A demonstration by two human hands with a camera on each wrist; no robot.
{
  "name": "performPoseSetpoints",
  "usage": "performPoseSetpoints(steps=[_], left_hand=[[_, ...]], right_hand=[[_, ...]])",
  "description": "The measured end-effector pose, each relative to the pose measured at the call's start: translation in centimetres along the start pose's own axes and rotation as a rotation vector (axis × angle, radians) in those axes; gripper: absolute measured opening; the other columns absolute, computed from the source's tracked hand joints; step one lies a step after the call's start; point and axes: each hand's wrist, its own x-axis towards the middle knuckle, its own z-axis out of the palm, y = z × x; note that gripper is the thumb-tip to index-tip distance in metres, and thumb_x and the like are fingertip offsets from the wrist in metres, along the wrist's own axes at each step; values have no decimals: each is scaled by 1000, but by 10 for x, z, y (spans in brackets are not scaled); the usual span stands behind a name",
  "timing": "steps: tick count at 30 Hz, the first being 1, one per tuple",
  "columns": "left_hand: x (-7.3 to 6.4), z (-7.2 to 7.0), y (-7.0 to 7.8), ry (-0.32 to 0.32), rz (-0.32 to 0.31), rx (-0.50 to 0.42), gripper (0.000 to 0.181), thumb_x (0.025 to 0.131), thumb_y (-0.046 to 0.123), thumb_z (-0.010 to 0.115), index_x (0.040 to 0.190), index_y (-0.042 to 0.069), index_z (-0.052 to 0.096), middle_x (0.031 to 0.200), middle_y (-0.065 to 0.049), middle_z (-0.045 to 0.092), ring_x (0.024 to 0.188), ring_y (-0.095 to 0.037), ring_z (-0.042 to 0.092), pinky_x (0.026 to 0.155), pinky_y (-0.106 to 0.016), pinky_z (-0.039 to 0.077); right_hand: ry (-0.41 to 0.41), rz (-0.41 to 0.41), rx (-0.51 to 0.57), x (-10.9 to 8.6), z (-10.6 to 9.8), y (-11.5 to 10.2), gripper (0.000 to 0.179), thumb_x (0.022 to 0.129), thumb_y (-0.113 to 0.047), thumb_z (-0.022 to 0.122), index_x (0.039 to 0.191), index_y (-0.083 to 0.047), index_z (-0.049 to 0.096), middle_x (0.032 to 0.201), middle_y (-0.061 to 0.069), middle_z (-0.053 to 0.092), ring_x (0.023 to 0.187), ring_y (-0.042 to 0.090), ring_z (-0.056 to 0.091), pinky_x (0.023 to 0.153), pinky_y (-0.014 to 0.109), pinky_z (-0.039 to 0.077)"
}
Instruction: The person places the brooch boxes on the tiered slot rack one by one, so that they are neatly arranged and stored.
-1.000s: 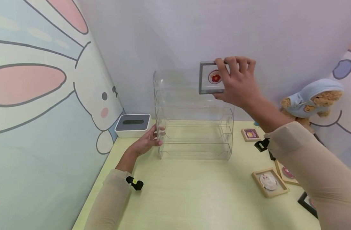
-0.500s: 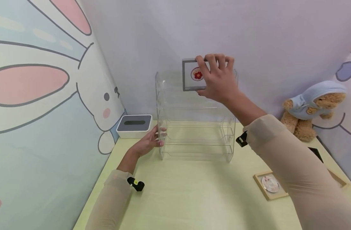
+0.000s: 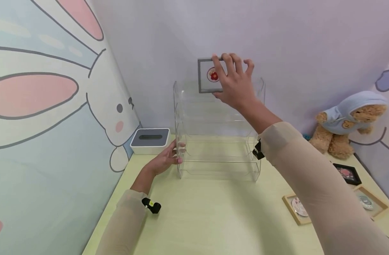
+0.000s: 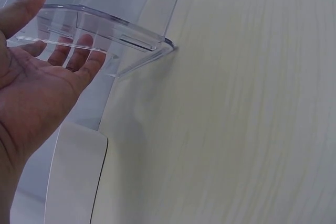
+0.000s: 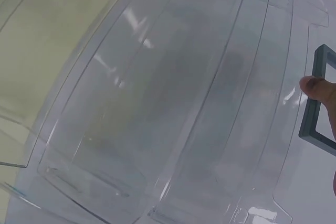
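A clear, tiered plastic display rack [image 3: 220, 162] stands against the back wall. At its left side my left hand [image 3: 162, 161] grips the side panel; in the left wrist view the thumb [image 4: 29, 6] and the fingers [image 4: 79, 61] lie on either side of the clear plastic. Up at the rack's top tier, my right hand [image 3: 234, 83] holds a grey square frame [image 3: 204, 86], fingers along its top edge and thumb beneath. A round badge with a red flower [image 3: 212, 74] shows inside the frame, partly covered by the fingers.
Left of the rack is a white tissue box [image 3: 150, 150] with a grey lid. To the right sits a teddy bear [image 3: 341, 120] in a blue hoodie. A black frame [image 3: 349, 174] and wooden frames [image 3: 377, 203] lie on the table [image 3: 207, 219], partly behind the right arm.
My right hand has carried the grey frame leftward and slightly up, from the rack's right side to above its top tier. The left hand stays on the rack.
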Motion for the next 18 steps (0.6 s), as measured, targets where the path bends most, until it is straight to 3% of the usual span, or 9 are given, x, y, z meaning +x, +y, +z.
performPoseSetpoints(steps=[8, 11, 18], left_hand=[[0, 3, 4, -12, 4, -15, 94, 101, -4, 62, 175, 12, 7, 177, -32, 14, 165, -48, 22, 131, -73, 15], [1, 4, 4, -17, 9, -10, 96, 101, -1, 65, 175, 9, 5, 177, -32, 14, 165, -48, 22, 131, -74, 16], [2, 7, 4, -21, 9, -35, 100, 101, 1, 67, 176, 15, 2, 179, -29, 12, 167, -47, 18, 132, -75, 13]], right_hand=[[-14, 8, -5, 16, -2, -7, 119, 88, -47, 91, 177, -15, 19, 174, 19, 33, 163, 40, 25, 120, 77, 24], [-43, 0, -42, 20, -3, -10, 119, 89, -46, 91, 178, -16, 17, 177, 17, 30, 165, 41, 23, 121, 78, 24], [-145, -21, -93, 28, 0, -12, 122, 91, -45, 91, 179, -19, 10, 181, 15, 24, 168, 40, 17, 122, 77, 24]])
